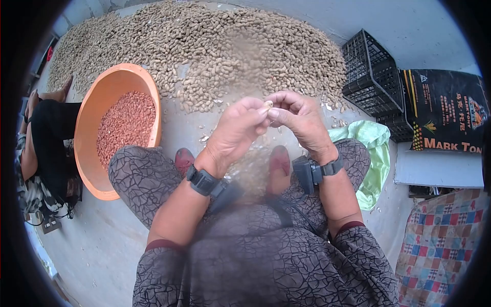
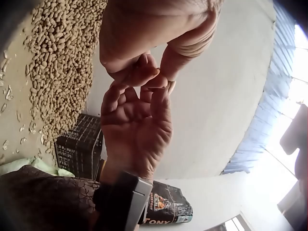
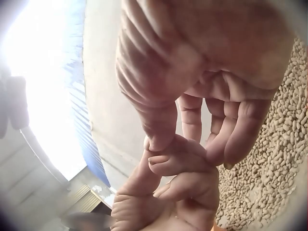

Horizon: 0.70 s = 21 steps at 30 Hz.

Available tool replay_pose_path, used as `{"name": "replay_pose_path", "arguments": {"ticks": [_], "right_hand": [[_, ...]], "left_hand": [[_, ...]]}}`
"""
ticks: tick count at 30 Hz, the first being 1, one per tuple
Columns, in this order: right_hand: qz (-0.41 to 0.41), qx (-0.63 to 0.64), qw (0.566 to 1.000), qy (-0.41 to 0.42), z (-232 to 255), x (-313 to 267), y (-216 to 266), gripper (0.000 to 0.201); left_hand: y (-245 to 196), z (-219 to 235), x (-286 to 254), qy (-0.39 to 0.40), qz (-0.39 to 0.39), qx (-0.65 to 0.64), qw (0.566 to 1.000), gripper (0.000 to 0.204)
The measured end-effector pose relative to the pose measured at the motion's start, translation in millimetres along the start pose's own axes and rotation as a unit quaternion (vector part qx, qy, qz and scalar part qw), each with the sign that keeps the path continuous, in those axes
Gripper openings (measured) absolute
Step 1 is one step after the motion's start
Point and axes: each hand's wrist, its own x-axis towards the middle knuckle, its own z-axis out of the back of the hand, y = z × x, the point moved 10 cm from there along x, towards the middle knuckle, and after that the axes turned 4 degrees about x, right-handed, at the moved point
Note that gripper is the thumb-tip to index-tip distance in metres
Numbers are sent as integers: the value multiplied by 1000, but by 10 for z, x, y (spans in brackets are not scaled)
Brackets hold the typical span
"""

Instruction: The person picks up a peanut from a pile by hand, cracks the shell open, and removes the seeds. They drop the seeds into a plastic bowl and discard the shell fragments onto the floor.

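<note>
In the head view a small pale peanut [image 1: 268, 104] shows at the fingertips, where both hands meet above the lap. My left hand [image 1: 232, 128] pinches it between thumb and curled fingers. From the other side my right hand [image 1: 303, 118] grips it with thumb and forefinger, the other fingers bent. The left wrist view has the left hand [image 2: 159, 33] above and the right hand [image 2: 137, 127] below, tips touching. Fingers mostly hide the peanut in both wrist views. Ahead of the hands spreads a large heap of unshelled peanuts [image 1: 204, 46].
An orange basin [image 1: 84, 153] of shelled red peanuts [image 1: 128, 120] stands left, beside another person's leg [image 1: 53, 123]. To the right are a black crate [image 1: 371, 71], a green bag [image 1: 376, 169] and a black printed sack [image 1: 445, 107]. Patterned cloth [image 1: 440, 245] lies lower right.
</note>
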Motion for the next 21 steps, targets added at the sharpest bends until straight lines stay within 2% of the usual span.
{"name": "replay_pose_path", "arguments": {"ticks": [3, 7, 10, 13, 16, 19, 21], "right_hand": [[-19, 23, 999, 15, 1, 5, -49, 24], [-4, 34, 999, 2, 51, 20, -55, 23], [-18, 45, 999, 4, 59, 16, -68, 23], [-27, 41, 999, -2, 63, 8, -86, 27], [-2, 65, 998, 5, -18, -3, -14, 31], [-1, 77, 997, 23, -80, -15, -17, 34], [-33, 142, 985, 95, -190, -26, -91, 33]], "left_hand": [[-31, -7, -12, -3, -13, 23, 1000, 20], [-76, -68, -33, -14, -11, 22, 1000, 27], [-71, -120, -24, 7, -5, 32, 999, 31], [-79, -107, -18, -8, -16, 40, 999, 29], [-73, -113, -35, -41, -2, 90, 995, 31], [-76, -216, -49, -21, -4, 143, 989, 34], [-60, -339, -61, 15, 14, 199, 980, 31]]}}
